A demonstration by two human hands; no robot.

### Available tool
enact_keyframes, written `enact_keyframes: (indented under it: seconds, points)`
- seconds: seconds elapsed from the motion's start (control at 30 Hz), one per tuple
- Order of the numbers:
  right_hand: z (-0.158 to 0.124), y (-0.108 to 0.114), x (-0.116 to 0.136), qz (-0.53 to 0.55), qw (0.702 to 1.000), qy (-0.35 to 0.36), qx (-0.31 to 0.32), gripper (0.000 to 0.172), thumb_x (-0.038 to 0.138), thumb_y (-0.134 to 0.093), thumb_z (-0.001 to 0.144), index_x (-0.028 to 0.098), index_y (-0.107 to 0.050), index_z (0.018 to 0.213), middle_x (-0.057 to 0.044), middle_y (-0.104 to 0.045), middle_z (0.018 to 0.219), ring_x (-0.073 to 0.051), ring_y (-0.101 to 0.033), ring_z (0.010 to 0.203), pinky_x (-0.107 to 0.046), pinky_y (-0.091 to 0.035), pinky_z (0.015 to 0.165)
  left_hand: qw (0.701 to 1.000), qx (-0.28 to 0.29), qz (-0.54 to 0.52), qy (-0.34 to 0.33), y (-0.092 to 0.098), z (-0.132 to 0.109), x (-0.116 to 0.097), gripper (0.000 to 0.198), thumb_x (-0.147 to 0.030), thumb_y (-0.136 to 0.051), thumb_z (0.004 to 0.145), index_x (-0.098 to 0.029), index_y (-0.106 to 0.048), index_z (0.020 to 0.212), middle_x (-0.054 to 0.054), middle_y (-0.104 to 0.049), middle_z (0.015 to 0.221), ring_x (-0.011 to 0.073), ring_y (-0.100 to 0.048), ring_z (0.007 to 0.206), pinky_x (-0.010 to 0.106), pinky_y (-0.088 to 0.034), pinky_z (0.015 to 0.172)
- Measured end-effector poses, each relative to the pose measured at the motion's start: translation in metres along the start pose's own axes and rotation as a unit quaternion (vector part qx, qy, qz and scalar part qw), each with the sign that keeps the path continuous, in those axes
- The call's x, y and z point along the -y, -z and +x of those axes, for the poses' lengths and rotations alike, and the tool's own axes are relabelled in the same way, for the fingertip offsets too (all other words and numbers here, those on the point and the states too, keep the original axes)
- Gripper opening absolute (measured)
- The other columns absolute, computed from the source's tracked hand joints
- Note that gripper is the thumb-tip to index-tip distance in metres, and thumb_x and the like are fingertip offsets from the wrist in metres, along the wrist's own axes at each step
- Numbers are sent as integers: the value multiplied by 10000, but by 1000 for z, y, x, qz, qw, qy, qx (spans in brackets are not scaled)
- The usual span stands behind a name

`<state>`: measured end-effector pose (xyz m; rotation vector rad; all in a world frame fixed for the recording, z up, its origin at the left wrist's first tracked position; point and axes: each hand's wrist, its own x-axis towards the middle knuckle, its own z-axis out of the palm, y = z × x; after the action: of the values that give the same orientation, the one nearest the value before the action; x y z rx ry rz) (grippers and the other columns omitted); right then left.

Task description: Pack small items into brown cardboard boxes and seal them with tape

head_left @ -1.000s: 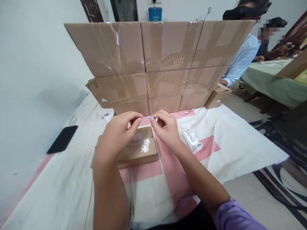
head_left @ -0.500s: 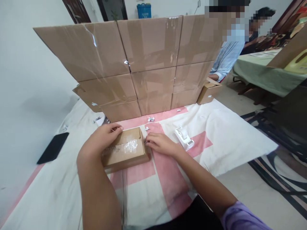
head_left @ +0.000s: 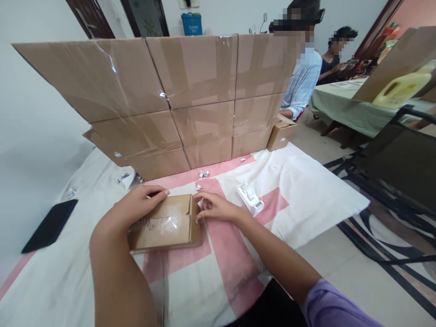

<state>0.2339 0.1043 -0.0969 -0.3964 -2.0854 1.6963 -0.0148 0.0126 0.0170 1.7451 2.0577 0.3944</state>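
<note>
A small flat cardboard box with a shiny strip of clear tape along its top lies on the pink and white cloth in front of me. My left hand rests on the box's far left corner, fingers curled over its edge. My right hand presses its fingertips against the box's right end, fingers bent together. A white tape dispenser stands just right of that hand.
A wall of stacked taped cartons stands behind the box. A black phone lies at the left. Small paper scraps dot the cloth. Two people sit at the back right by a green table. A dark chair is at right.
Both hands came down from in front of me, where they pinched a small strip, onto the box: left hand to its far corner, right hand to its right end. My view swung right.
</note>
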Motion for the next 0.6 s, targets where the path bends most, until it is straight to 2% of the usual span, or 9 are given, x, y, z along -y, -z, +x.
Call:
enact_keyframes:
  seconds: [0.13, 0.23, 0.3, 0.33, 0.4, 0.43, 0.47, 0.53, 0.6]
  points:
    - [-1, 1, -3, 3, 1000, 7, -10, 468, 342, -825, 774, 219, -640, 1187, 12, -627, 993, -86, -445, 649, -227, -371, 604, 1000, 12, -18, -13, 2, -4, -2, 480, -652, -505, 844, -251, -765, 884, 14, -758, 1042, 255, -670, 942, 319, -501, 833]
    - [-8, 0, 1, -24, 1000, 3, -19, 501, 391, -799, 802, 224, -632, 1244, -13, -646, 1045, -115, -510, 714, -254, -433, 668, 999, 11, -25, -19, 1, -3, -2, 481, -652, -512, 842, -246, -766, 882, 26, -760, 1042, 261, -670, 945, 316, -508, 826]
    - [-17, -7, 8, -65, 998, 6, -7, 712, 429, -820, 772, 238, -538, 1398, -72, -611, 1265, -195, -593, 1001, -323, -488, 874, 999, 4, -29, -22, 1, -1, -4, 489, -660, -519, 831, -243, -770, 883, 31, -763, 1042, 267, -671, 944, 315, -515, 816]
    - [-21, -13, 12, -88, 996, 7, 3, 896, 445, -854, 724, 243, -437, 1491, -108, -531, 1407, -253, -543, 1208, -378, -460, 1006, 999, -1, -31, -22, 1, -2, -5, 498, -668, -522, 822, -242, -772, 878, 32, -765, 1040, 268, -672, 939, 314, -519, 807]
    - [-30, -29, 19, -124, 992, 1, 1, 1281, 460, -934, 576, 242, -198, 1602, -161, -305, 1594, -339, -304, 1470, -470, -335, 1173, 999, -15, -33, -21, 3, -9, -8, 514, -689, -530, 793, -243, -777, 861, 31, -771, 1001, 270, -674, 915, 311, -527, 783]
    - [-33, -38, 22, -131, 991, -4, -15, 1405, 454, -960, 506, 236, -123, 1613, -177, -252, 1612, -356, -252, 1499, -489, -313, 1194, 999, -28, -31, -19, 5, -18, -8, 519, -698, -534, 776, -249, -781, 857, 26, -774, 960, 271, -675, 898, 311, -530, 769]
    - [-36, -47, 25, -129, 991, -8, -42, 1452, 441, -973, 458, 232, -111, 1608, -184, -268, 1596, -358, -275, 1488, -493, -332, 1188, 999, -44, -27, -16, 6, -30, -7, 522, -707, -536, 757, -259, -785, 856, 20, -774, 907, 272, -676, 878, 312, -534, 751]
    - [-41, -59, 32, -117, 989, -6, -95, 1405, 405, -980, 413, 233, -204, 1571, -163, -393, 1505, -335, -405, 1406, -471, -407, 1143, 996, -83, -14, -8, 10, -64, 0, 518, -716, -537, 722, -292, -793, 874, 2, -762, 797, 277, -677, 839, 319, -540, 718]
    - [-49, -61, 41, -85, 987, -16, -132, 1302, 378, -972, 425, 250, -289, 1526, -128, -479, 1430, -302, -511, 1310, -448, -463, 1098, 994, -106, -3, -1, 13, -101, 12, 505, -719, -535, 691, -331, -798, 878, -17, -746, 727, 279, -680, 800, 330, -543, 687]
